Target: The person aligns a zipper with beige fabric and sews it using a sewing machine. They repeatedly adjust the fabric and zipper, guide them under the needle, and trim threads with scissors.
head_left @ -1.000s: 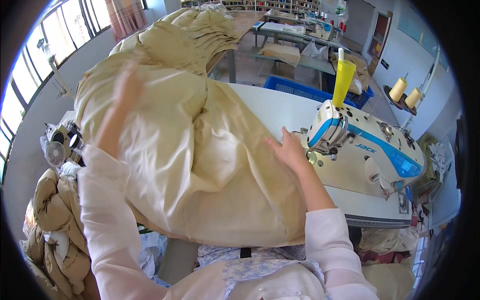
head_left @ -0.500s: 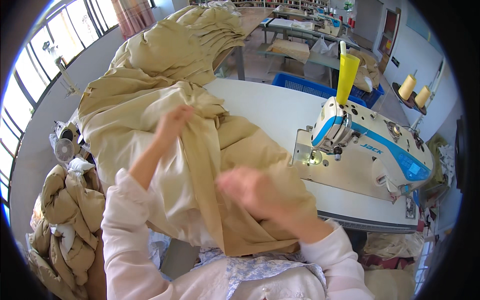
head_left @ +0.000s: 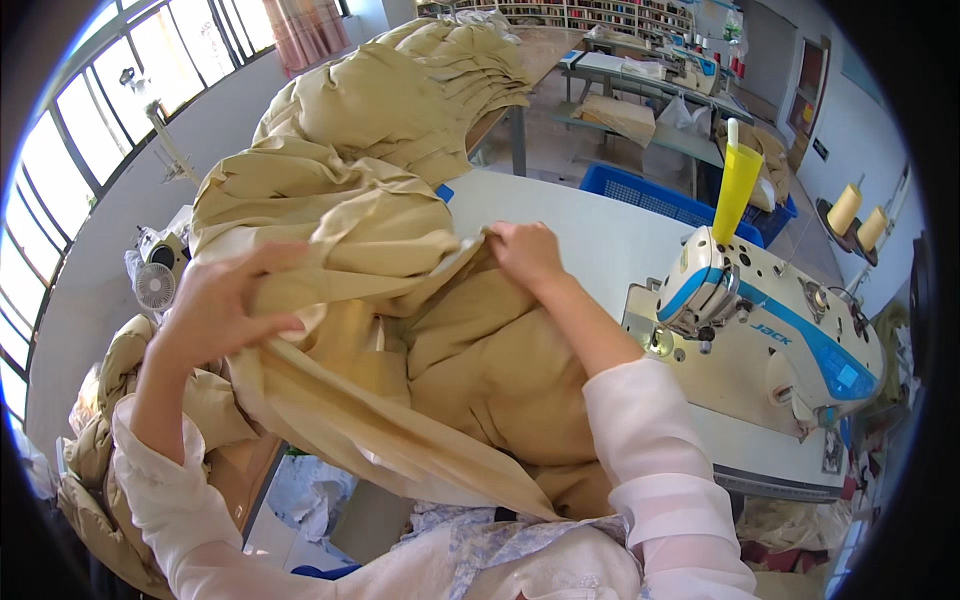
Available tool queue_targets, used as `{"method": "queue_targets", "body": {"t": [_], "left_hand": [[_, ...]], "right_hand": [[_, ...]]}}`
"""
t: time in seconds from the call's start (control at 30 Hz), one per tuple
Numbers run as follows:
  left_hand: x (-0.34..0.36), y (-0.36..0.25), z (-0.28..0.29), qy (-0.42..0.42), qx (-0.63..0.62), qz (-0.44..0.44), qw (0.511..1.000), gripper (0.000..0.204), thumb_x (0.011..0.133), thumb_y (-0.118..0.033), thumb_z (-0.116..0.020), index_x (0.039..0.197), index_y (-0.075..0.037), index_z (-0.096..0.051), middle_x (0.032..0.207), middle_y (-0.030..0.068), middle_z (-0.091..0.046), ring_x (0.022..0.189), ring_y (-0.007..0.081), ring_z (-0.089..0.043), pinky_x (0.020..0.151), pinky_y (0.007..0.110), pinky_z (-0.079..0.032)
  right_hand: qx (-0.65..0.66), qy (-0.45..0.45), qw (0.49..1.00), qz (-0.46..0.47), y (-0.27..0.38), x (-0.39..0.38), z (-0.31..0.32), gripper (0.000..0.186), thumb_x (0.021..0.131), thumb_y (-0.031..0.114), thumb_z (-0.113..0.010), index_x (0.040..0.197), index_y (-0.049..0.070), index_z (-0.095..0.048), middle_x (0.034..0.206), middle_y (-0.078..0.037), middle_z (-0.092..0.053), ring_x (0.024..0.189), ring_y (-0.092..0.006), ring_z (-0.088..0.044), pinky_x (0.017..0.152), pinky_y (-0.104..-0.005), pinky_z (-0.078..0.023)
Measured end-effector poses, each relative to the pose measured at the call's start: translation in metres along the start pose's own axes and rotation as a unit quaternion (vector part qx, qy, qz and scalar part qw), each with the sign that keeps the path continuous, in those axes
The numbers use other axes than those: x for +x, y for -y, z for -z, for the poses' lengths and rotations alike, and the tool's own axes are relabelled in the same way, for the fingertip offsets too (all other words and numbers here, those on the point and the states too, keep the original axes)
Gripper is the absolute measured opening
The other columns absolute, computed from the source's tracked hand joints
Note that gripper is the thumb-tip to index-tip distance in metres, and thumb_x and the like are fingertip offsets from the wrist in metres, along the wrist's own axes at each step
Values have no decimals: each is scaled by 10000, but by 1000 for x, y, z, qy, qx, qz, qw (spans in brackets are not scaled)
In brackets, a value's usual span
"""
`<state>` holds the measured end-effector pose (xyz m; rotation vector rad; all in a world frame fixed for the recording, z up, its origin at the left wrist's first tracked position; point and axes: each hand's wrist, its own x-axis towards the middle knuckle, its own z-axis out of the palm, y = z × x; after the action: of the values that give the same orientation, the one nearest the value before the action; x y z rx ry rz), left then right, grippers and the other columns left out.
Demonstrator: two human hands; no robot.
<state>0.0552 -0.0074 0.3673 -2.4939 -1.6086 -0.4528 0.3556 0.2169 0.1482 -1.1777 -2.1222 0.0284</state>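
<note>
A large khaki padded garment (head_left: 490,370) lies spread over the left part of the white sewing table and hangs toward my lap. My right hand (head_left: 525,255) is closed on an edge of its cloth, near the middle of the table. At the left, my left hand (head_left: 215,305) is slightly blurred, its thumb and fingers apart beside a raised fold. A long, pale-edged flap of the garment slants from below that hand down to my lap. To the right stands a white and blue sewing machine (head_left: 770,320), apart from both hands, its lamp lit.
Heaped khaki padded pieces (head_left: 345,100) cover the far left end. More puffy khaki pieces (head_left: 120,480) hang at the lower left near a small fan (head_left: 155,287). A blue crate (head_left: 640,205) sits behind the table. Yellow thread cones (head_left: 845,208) stand at the right.
My right hand has moved up and away from me and now grips a cloth edge. My left hand has come left and nearer, with fingers spread. The garment's front layer has been folded open.
</note>
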Motion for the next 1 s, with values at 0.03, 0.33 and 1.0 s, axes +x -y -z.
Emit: {"method": "queue_targets", "body": {"t": [0.03, 0.33, 1.0], "left_hand": [[-1, 9, -7, 66, 65, 33, 995, 546, 790, -355, -810, 1294, -204, -664, 955, 85, -722, 823, 291, -697, 768, 407, -547], [211, 91, -31, -261, -110, 179, 942, 283, 952, -227, -558, 1031, -4, -712, 850, 198, -730, 764, 292, -715, 689, 440, -528], [252, -211, -415, 45, -239, -223, 944, 413, 777, -287, -750, 1130, -90, -665, 1062, 165, -671, 1078, 384, -625, 908, 491, -516]], "right_hand": [[4, -37, 999, -6, 6, 3, 21, 237, 887, 252, -684, 1099, 147, -691, 745, -130, -706, 732, -351, -679, 729, -503, -499], [254, 346, 901, 64, 156, -96, 138, 213, 923, 225, -640, 1000, 27, -638, 905, -199, -718, 814, -350, -707, 675, -442, -549], [49, 69, 996, -25, 8, -291, 141, 564, 866, 160, -669, 1417, 103, -561, 1485, -89, -538, 1399, -287, -480, 1155, -436, -393]]}}
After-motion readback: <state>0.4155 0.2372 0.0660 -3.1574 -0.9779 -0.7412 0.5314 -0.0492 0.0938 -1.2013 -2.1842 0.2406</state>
